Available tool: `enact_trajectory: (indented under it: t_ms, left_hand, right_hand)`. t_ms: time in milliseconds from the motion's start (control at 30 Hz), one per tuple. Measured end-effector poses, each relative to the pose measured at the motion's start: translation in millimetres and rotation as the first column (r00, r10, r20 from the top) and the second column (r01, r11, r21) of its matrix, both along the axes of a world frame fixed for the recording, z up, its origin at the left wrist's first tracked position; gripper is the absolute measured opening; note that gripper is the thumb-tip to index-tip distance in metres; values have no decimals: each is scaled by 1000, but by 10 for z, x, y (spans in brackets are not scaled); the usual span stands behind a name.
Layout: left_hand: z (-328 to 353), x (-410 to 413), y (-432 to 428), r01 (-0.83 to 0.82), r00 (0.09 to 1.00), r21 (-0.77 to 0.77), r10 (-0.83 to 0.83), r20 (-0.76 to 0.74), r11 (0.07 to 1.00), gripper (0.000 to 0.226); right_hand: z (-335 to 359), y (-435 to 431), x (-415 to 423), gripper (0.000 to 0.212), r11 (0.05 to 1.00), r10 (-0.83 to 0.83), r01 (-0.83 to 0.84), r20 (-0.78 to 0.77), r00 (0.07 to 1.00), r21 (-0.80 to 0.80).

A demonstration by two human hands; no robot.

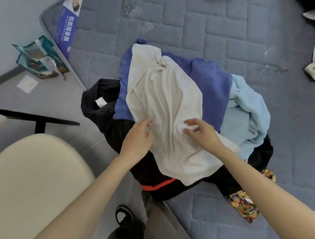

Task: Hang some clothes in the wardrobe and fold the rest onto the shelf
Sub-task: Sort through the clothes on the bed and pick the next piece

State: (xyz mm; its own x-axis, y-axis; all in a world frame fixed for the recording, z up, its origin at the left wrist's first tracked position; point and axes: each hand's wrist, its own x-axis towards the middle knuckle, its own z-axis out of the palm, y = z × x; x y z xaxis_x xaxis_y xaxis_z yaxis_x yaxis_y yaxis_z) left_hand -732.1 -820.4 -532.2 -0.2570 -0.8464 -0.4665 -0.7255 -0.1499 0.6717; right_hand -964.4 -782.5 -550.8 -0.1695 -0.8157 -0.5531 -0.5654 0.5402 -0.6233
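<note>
Sorting: both hands reach onto the cream shirt (163, 107) topping the pile on the bed (240, 34)
Left hand (138, 138): fingers loosely spread; holding nothing
Right hand (202, 132): likewise
Progress: nothing hung or folded yet

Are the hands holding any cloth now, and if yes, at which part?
Nothing is clearly held. Both the left hand and right hand are open, fingers loosely spread over the near part of the beige garment.
</note>
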Motion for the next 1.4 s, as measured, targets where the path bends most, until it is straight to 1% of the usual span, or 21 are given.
enact_trajectory:
  t_ms: [33,67,133,167,200,233,267,333,367,400,467,567,667,733,833,1000,1167,1233,1333,1367,1400]
  left_hand:
    - [-6,-11,-32,-2,1000,-6,2,-2,1000,42]
    - [-13,-18,-66,-7,1000,-12,7,-4,1000,42]
    - [-16,-20,-129,-25,1000,-19,25,-8,1000,42]
    - [-14,-16,-158,-35,999,-22,34,-10,999,42]
    - [-11,-7,-183,-43,999,-26,43,-12,999,42]
    - [-5,6,-203,-51,999,-32,51,-15,998,42]
    - [8,26,-221,-59,998,-39,58,-17,997,43]
    - [43,71,-256,-70,997,-51,69,-21,996,43]
    - [72,103,-267,-79,997,-59,78,-20,995,43]
    - [108,140,-276,-86,996,-68,85,-18,994,43]
    - [199,217,-291,-103,995,-91,102,-15,991,42]
    - [410,328,-314,-153,988,-121,149,-41,981,42]
    - [683,434,-310,-202,978,-159,191,-79,966,42]
    - [892,529,-285,-227,973,-183,213,-93,957,43]
    - [1221,702,-208,-256,963,-200,231,-139,946,44]
    - [1826,1107,41,-311,926,-185,253,-281,932,46]
    - [2515,1620,347,-448,835,-180,337,-434,876,58]
    - [2749,1804,453,-533,776,-189,386,-499,825,61]
    - [3048,2077,571,-701,675,-243,514,-528,670,75]
    - [3142,2181,620,-749,641,-272,557,-528,604,71]
    - [3227,2289,681,-785,611,-307,592,-525,538,59]
  right_hand:
    - [-55,-153,-43,36,987,-160,159,-14,987,-27]
    - [-116,-305,-95,42,957,-290,290,6,957,4]
    - [-238,-556,-162,47,866,-490,465,127,863,184]
    - [-283,-635,-172,45,811,-567,505,181,804,296]
    - [-303,-678,-167,44,767,-615,517,204,762,381]
    - [-326,-696,-162,41,746,-631,517,199,750,420]
    - [-334,-708,-154,34,745,-630,518,187,753,421]
    - [-307,-740,-125,15,778,-612,536,201,765,328]
    - [-247,-767,-95,11,819,-570,525,220,792,229]
    - [-145,-794,-55,14,861,-507,497,237,828,106]
    - [136,-837,58,25,905,-373,412,269,888,-103]
    - [684,-861,233,37,925,-193,281,321,927,-255]
    - [1228,-875,403,33,932,60,74,352,934,-356]
    - [1574,-909,562,40,917,200,-34,385,901,-397]
    - [2047,-962,857,44,914,272,-85,445,853,-397]
    - [2711,-929,1565,27,882,385,-170,464,797,-440]
    - [3409,-765,2410,31,802,539,-246,483,690,-544]
    - [3679,-637,2751,33,782,586,-266,519,622,-564]
    - [4041,-425,3212,36,761,625,-277,552,551,-586]
    - [4153,-354,3341,33,752,637,-277,552,538,-598]
    - [4258,-276,3455,30,739,652,-279,546,526,-613]
